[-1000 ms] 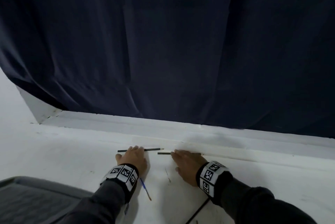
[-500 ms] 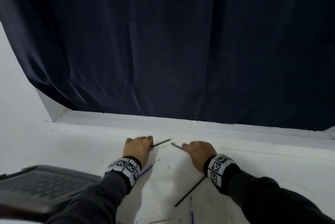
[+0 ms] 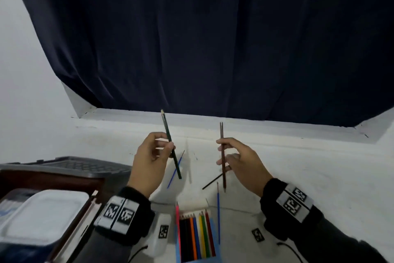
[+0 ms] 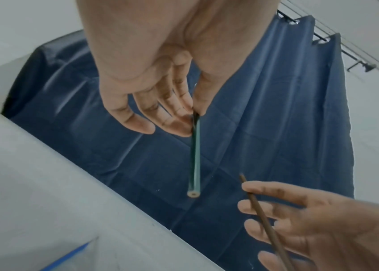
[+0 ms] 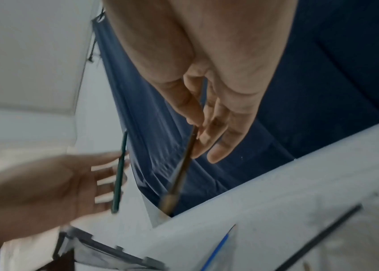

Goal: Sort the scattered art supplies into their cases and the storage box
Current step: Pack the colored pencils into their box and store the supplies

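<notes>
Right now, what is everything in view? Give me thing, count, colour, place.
green pencil: 1, dark green, raised in the left hand, tilted.
brown pencil: 1, brown, near upright in the right hand.
blue sticks: 2, blue, lying on the table between and in front of the hands.
black stick: 1, black, on the table under the right hand.
pencil case: 1, light blue, open at the near edge, holding a row of coloured pencils.
storage box: 1, grey, left side of the table.
white tray: 1, white, near left.
curtain: 1, navy, behind the table.
table: 1, white.
left hand: pinching the green pencil.
right hand: pinching the brown pencil.
</notes>
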`<state>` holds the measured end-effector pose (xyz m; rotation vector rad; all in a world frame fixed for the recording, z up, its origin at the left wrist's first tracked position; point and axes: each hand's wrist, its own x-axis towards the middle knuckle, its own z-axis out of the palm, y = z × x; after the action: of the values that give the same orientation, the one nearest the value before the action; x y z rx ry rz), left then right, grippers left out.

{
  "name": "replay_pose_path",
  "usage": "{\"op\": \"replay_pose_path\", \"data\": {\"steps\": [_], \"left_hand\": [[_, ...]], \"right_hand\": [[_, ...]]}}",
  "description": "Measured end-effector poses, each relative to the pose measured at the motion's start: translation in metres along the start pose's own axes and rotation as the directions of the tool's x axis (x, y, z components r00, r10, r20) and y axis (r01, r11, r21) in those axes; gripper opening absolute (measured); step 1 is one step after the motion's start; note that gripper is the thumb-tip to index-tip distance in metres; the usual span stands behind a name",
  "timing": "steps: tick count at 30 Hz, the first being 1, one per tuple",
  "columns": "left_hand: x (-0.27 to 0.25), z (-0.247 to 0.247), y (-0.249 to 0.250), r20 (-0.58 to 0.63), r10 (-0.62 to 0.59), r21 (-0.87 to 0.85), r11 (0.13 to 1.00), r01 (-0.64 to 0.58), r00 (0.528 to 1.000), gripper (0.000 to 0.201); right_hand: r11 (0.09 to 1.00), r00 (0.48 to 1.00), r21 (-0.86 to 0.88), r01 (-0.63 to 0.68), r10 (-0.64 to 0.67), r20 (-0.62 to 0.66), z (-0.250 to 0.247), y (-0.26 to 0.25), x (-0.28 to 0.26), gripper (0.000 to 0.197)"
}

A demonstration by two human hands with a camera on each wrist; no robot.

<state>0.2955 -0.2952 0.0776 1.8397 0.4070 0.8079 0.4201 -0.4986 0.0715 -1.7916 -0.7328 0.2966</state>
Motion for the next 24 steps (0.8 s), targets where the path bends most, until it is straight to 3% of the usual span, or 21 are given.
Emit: {"op": "replay_pose_path", "data": {"steps": [4,6,8,11,15,20,24], "left_hand": [[-0.051,-0.010,-0.007,0.010,-0.076,-0.124,0.989,0.076,0.997,0.010],[-0.073,-0.012,-0.013,0.014,-0.104,-0.146,0.984,0.105,0.995,0.012],[-0.091,-0.013,-0.022,0.027,-0.150,-0.157,0.976,0.153,0.988,0.013],[-0.107,-0.010,-0.036,0.099,-0.202,-0.120,0.970,0.213,0.974,0.013],[-0.110,-0.003,-0.052,0.166,-0.278,-0.043,0.957,0.288,0.946,0.011],[-0.101,-0.001,-0.073,0.224,-0.330,0.090,0.944,0.318,0.917,0.011],[-0.099,-0.005,-0.085,0.274,-0.431,0.158,0.902,0.402,0.860,0.011]], "right_hand": [[0.975,0.998,0.219,-0.037,0.045,-0.033,0.010,0.007,-0.042,0.036],[0.934,0.987,0.340,-0.114,0.146,-0.071,0.018,0.011,-0.060,0.024],[0.910,0.959,0.355,-0.212,0.263,-0.101,0.029,0.017,-0.072,0.019],[0.927,0.941,0.215,-0.307,0.329,-0.076,0.043,0.037,-0.079,0.018],[0.949,0.952,-0.066,-0.307,0.307,-0.014,0.054,0.058,-0.069,0.011],[0.917,0.969,-0.351,-0.188,0.232,0.088,0.061,0.065,-0.050,0.013],[0.852,0.967,-0.505,-0.141,0.228,0.114,0.079,0.057,-0.026,0.025]]}}
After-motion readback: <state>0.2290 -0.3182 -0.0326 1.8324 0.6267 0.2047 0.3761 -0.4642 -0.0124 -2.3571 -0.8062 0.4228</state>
